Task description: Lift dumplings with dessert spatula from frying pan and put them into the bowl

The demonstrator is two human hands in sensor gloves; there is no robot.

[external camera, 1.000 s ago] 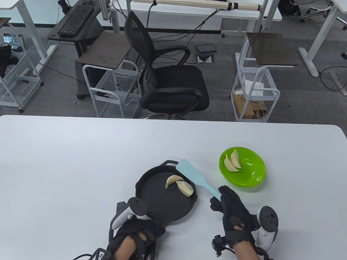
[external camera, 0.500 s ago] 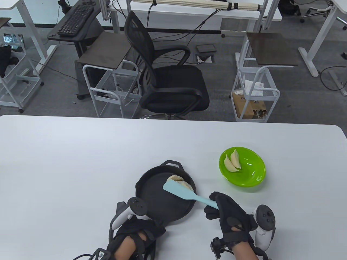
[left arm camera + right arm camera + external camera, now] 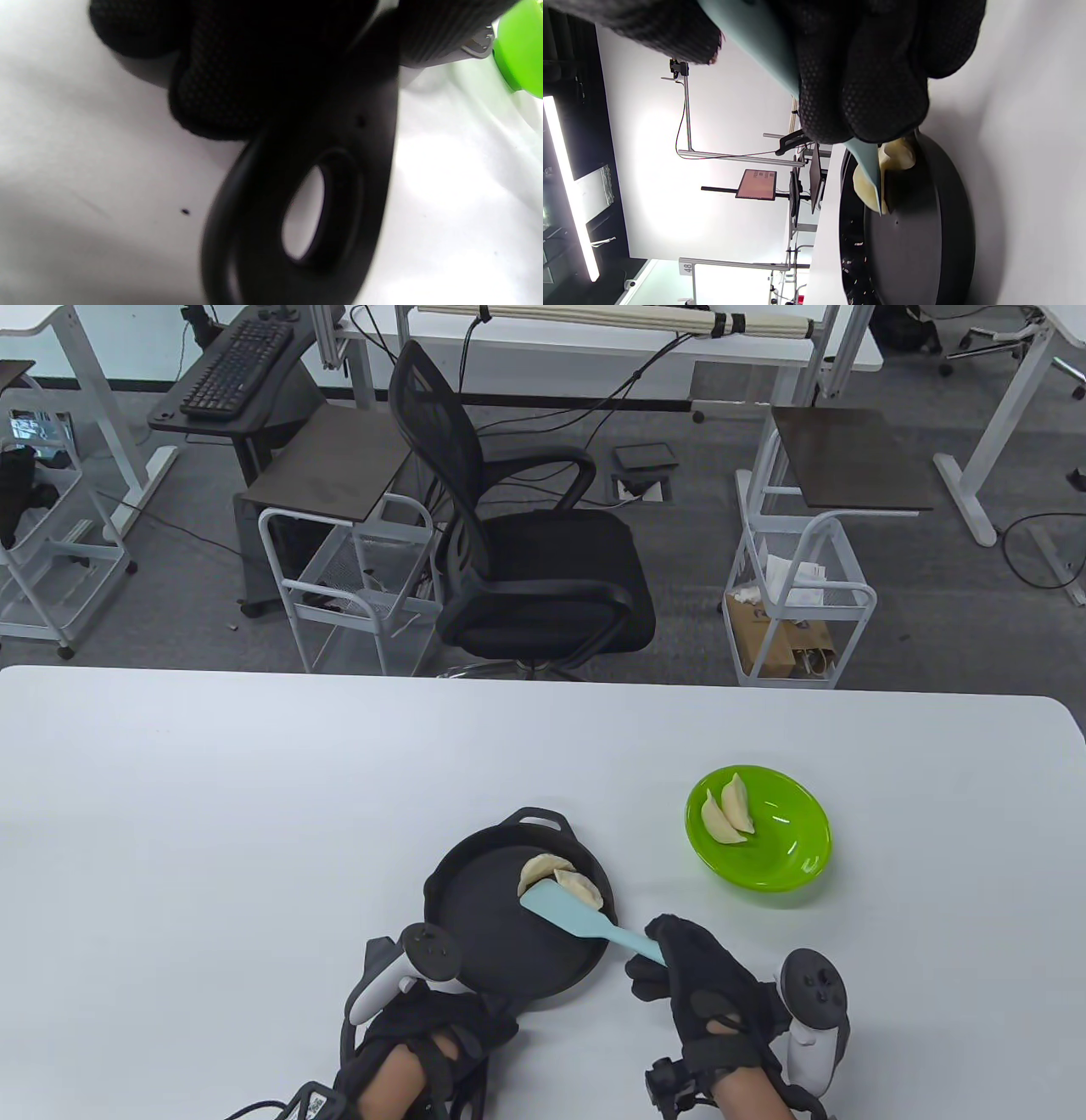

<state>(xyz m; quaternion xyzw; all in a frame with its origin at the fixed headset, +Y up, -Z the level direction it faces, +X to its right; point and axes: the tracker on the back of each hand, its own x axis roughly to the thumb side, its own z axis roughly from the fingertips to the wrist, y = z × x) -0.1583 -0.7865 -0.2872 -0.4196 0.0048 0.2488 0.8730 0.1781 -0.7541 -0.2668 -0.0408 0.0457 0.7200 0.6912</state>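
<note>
White table (image 3: 254,814) carrying everything, and the black frying pan (image 3: 509,933) is our landmark. It looks a heavy, rigid thing, unlikely to slide by itself. The left hand (image 3: 433,1035) sits at the pan's near edge, and the left wrist view shows gloved fingers (image 3: 229,84) wrapped on the pan's looped handle (image 3: 297,212), bracing it.

Beyond and to the right of the pan, well apart from it, the green bowl (image 3: 789,857) has two dumplings lying in it.

To the pan's near right, the right hand (image 3: 704,993) has its fingers (image 3: 874,84) curled round the thin end of the pale blue dessert spatula (image 3: 577,912). The blade looks thin and probably a bit flexible, so a grip low on the handle gives reach but little stiffness.

Inside the pan, at its far right side, two dumplings (image 3: 560,881) lie touching each other. The blade tip is right against their near side; whether it is under one yet, I cannot tell. They look soft, light and likely slippery: best taken from beneath, on the flat of the blade, kept level. The fingers stay well clear of them, outside the pan's rim.
</note>
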